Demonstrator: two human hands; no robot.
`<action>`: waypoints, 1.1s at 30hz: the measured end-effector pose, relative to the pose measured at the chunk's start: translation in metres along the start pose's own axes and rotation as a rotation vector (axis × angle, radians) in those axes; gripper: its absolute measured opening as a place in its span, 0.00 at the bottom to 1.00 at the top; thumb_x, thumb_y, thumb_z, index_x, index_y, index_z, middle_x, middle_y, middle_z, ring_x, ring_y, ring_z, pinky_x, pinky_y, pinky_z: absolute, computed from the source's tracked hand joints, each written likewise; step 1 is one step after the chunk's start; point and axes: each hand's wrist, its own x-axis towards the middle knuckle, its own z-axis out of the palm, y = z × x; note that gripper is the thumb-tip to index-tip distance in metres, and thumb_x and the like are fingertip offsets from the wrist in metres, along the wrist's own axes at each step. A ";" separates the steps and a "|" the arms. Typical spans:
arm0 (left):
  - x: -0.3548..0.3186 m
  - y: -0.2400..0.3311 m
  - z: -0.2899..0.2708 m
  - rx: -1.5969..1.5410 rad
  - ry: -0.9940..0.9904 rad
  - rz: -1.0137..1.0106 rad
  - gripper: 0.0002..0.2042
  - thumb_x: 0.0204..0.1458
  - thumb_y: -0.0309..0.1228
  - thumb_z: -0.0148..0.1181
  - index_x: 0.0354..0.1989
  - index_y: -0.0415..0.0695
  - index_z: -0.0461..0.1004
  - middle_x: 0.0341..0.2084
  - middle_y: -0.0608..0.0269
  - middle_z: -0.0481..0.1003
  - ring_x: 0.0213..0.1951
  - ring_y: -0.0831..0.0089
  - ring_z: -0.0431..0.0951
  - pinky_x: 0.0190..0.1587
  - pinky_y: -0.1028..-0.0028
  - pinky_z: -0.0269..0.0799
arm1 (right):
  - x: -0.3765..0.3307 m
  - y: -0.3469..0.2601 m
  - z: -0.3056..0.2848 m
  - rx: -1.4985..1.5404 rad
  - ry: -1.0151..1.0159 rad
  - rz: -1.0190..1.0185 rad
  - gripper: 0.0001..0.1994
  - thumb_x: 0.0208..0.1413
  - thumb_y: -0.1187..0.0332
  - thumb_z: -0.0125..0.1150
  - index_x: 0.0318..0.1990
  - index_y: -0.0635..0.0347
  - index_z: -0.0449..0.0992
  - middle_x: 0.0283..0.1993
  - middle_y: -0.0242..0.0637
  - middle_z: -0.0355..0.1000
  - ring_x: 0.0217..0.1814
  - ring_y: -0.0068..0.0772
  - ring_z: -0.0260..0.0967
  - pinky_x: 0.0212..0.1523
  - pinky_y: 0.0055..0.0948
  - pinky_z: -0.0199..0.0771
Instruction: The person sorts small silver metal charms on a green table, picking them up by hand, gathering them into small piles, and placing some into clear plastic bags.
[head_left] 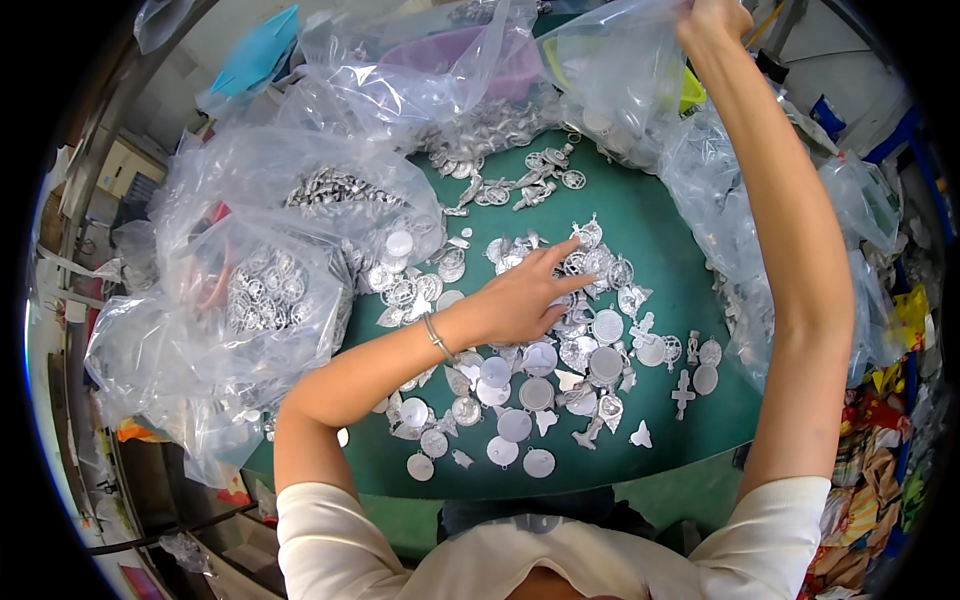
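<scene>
My left hand point(528, 295), a bangle on its wrist, lies with fingers spread over a loose pile of silver-coloured metal pendants point(606, 364). The pile mixes round discs, openwork medallions and figure shapes; its fingertips touch pieces near the top. At the upper right edge, my right hand point(714, 20) is closed on the raised rim of a clear plastic bag point(625, 60), its fingers partly cut off by the frame. More metal pieces show inside that bag, toward its bottom. Right of the pile, a cross-shaped pendant point(683, 394) lies near a few discs on the green table point(640, 205).
Clear bags of metal pieces crowd the left side, one with openwork charms point(268, 290). At the back stand a purple basin point(470, 60) under plastic and a yellow-green container point(691, 90). Another bag point(745, 240) lines the right edge. Colourful wrappers point(870, 440) heap beyond it.
</scene>
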 end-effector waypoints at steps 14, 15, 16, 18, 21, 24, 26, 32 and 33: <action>0.081 -0.116 -0.003 0.267 0.415 -0.195 0.23 0.51 0.29 0.51 0.58 0.44 0.60 0.59 0.47 0.58 0.59 0.50 0.58 0.61 0.64 0.55 | -0.007 0.005 -0.006 -0.057 -0.255 0.174 0.03 0.50 0.74 0.48 0.30 0.58 0.69 0.27 0.34 0.66 0.25 0.27 0.64 0.20 0.28 0.65; 0.078 -0.119 0.002 0.315 0.348 -0.233 0.24 0.51 0.29 0.51 0.59 0.45 0.60 0.59 0.47 0.57 0.59 0.50 0.58 0.61 0.64 0.55 | -0.015 0.011 -0.007 -0.096 -0.307 0.259 0.03 0.50 0.74 0.48 0.31 0.58 0.69 0.27 0.34 0.67 0.25 0.27 0.64 0.20 0.28 0.66; 0.077 -0.122 0.004 0.359 0.289 -0.264 0.25 0.50 0.29 0.51 0.59 0.46 0.60 0.59 0.47 0.57 0.60 0.50 0.58 0.61 0.64 0.55 | -0.025 0.013 -0.009 -0.140 -0.362 0.334 0.03 0.51 0.74 0.48 0.31 0.58 0.70 0.27 0.34 0.67 0.25 0.28 0.64 0.21 0.28 0.66; 0.071 -0.127 -0.001 0.212 0.176 -0.194 0.25 0.49 0.27 0.50 0.60 0.49 0.60 0.60 0.48 0.56 0.60 0.51 0.58 0.61 0.65 0.55 | -0.037 0.012 -0.018 -0.154 -0.464 0.456 0.04 0.52 0.74 0.48 0.32 0.58 0.71 0.26 0.34 0.67 0.25 0.28 0.64 0.21 0.29 0.66; 0.055 -0.105 -0.010 -0.017 0.059 -0.132 0.28 0.42 0.15 0.42 0.56 0.48 0.65 0.59 0.48 0.58 0.59 0.52 0.59 0.61 0.67 0.56 | -0.043 0.011 -0.033 -0.057 -0.578 0.571 0.04 0.52 0.74 0.50 0.32 0.59 0.71 0.26 0.34 0.68 0.25 0.29 0.65 0.23 0.30 0.68; 0.028 -0.071 -0.013 -0.177 0.044 -0.139 0.31 0.35 0.10 0.36 0.52 0.46 0.69 0.59 0.50 0.60 0.60 0.53 0.59 0.61 0.67 0.56 | -0.055 0.007 -0.041 -0.075 -0.626 0.609 0.03 0.51 0.72 0.53 0.31 0.60 0.71 0.26 0.35 0.68 0.25 0.30 0.65 0.26 0.32 0.70; 0.007 -0.064 -0.011 -0.110 0.076 -0.122 0.31 0.35 0.09 0.36 0.51 0.46 0.69 0.59 0.51 0.59 0.60 0.53 0.59 0.61 0.66 0.56 | -0.089 -0.015 -0.052 -0.252 -0.658 0.598 0.04 0.51 0.70 0.56 0.31 0.61 0.71 0.26 0.35 0.68 0.26 0.30 0.66 0.30 0.31 0.71; -0.040 -0.038 -0.012 0.094 0.169 -0.101 0.29 0.34 0.09 0.46 0.49 0.46 0.70 0.59 0.49 0.59 0.54 0.50 0.65 0.55 0.65 0.63 | -0.262 -0.050 -0.144 -0.636 -0.835 -0.087 0.27 0.45 0.67 0.60 0.51 0.69 0.56 0.50 0.49 0.56 0.55 0.45 0.55 0.57 0.39 0.53; -0.043 -0.034 -0.013 0.112 0.154 -0.130 0.30 0.34 0.10 0.47 0.50 0.47 0.69 0.58 0.49 0.59 0.54 0.50 0.65 0.55 0.65 0.63 | -0.276 -0.040 -0.165 -0.768 -0.930 -0.095 0.28 0.45 0.66 0.60 0.51 0.69 0.57 0.49 0.50 0.57 0.55 0.50 0.54 0.57 0.45 0.51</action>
